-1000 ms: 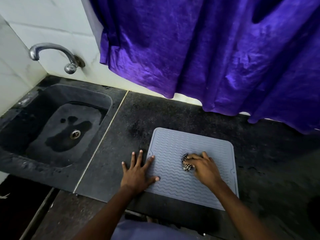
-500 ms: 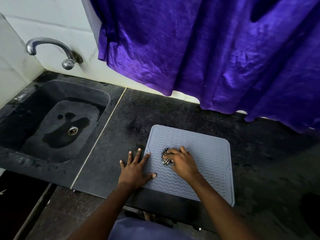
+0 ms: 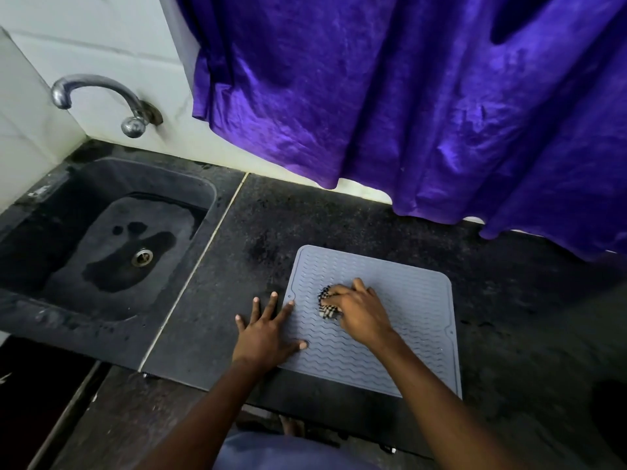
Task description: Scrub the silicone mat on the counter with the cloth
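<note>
One grey mat (image 3: 407, 320) with wavy ridges and rounded corners lies flat on the dark speckled surface (image 3: 237, 259). Two bare hands are on it.

The right hand (image 3: 361, 315) sits on the left half of the mat. Its fingers (image 3: 334, 292) are curled over one bunched cloth (image 3: 325, 306), checked in black and white, and hold it down against the ridges. Only a small wad of the cloth shows, poking out on the left side of those fingers, under their tips; the rest is hidden beneath the hand.

The left hand (image 3: 266, 334) lies flat and open, holding nothing, with its fingers (image 3: 273, 305) spread straight. The thumb tip and the forefinger tip rest on the mat's left edge. The other three fingers and most of the palm press on the bare surface just beside it. The cloth is near these fingers, to their right, not touching them.

Well to the left of the left fingers, past a pale seam (image 3: 200, 266) in the surface, is one dark sink (image 3: 207, 212). It has one metal drain (image 3: 141, 257) with a wet patch around it. One curved metal tap (image 3: 98, 89) comes out of the white tiled wall (image 3: 101, 32) above the sink.

Beyond both sets of fingers, at the back, one purple curtain (image 3: 407, 96) hangs in folds. Its hem ends just above the rear of the surface.
</note>
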